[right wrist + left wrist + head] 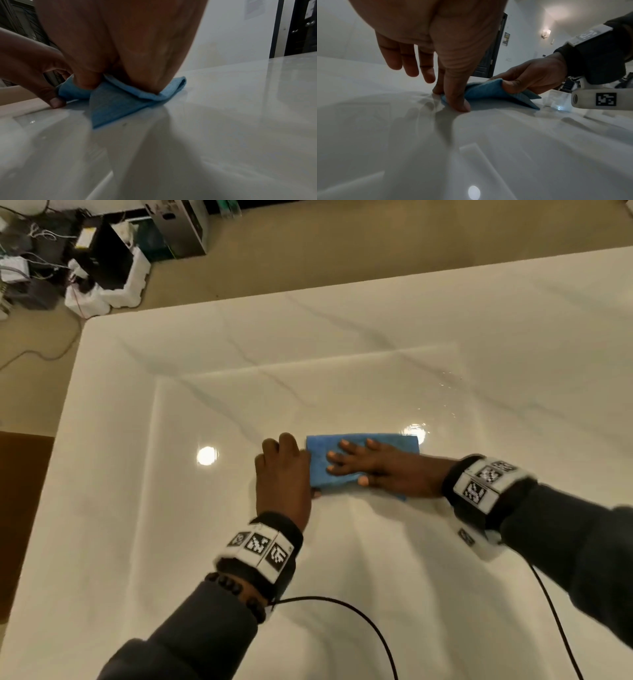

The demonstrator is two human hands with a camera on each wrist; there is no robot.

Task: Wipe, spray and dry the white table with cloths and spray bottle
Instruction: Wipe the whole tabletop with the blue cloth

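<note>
A folded blue cloth (359, 450) (481, 92) (113, 106) lies on the glossy white marble table (342, 354). My right hand (370, 467) (120, 40) presses flat on top of it, fingers straight and spread, pointing left. My left hand (284, 470) (452, 97) is at the cloth's left edge, pinching its near-left corner between thumb and index finger while the other fingers hang straight above the table. Part of the cloth is hidden under the right palm. No spray bottle is plainly in view.
Water droplets (448, 392) glisten on the table behind and right of the cloth. Boxes, foam blocks and cables (102, 268) clutter the floor beyond the table's far-left corner. Black wrist cables (342, 604) trail over the near table. A small clear object (559, 100) sits behind my right wrist.
</note>
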